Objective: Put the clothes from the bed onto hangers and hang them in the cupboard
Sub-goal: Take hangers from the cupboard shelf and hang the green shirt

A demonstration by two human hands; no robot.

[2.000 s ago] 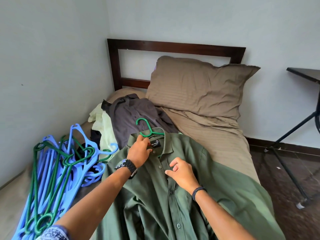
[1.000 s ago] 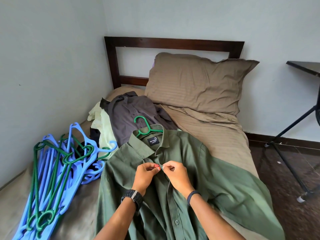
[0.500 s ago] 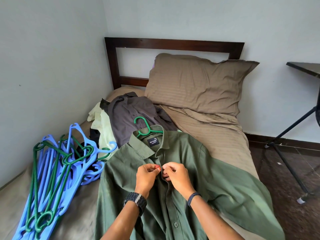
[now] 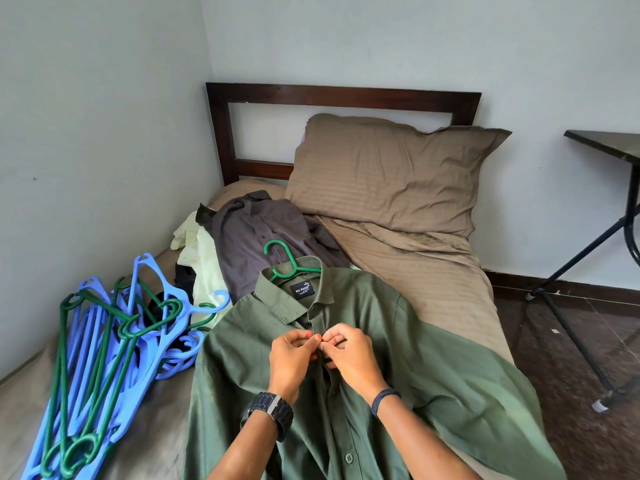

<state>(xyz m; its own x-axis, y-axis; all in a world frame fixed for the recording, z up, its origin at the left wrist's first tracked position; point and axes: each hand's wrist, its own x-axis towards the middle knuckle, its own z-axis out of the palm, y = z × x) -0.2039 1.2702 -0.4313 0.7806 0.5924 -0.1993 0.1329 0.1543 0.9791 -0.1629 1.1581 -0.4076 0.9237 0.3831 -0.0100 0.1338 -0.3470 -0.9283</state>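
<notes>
Both hands have come down from the collar since two seconds ago and now meet at the placket. Head view: left hand (image 4: 292,355) and right hand (image 4: 346,353) each pinch the front edges of the olive-green cotton button-up shirt (image 4: 433,375), which lies flat on the tan striped bed (image 4: 415,268), a green plastic hanger (image 4: 287,259) already inside its collar. Fingers are curled tight; the button itself is hidden, probably the second one down. Risk: tugging the smooth cloth could slide the thin hook out of the neck. Crumpled grey shirt (image 4: 256,233) and pale yellow garment (image 4: 201,261) wait behind; slick blue and green spare hangers (image 4: 104,358) are tangled by the wall.
</notes>
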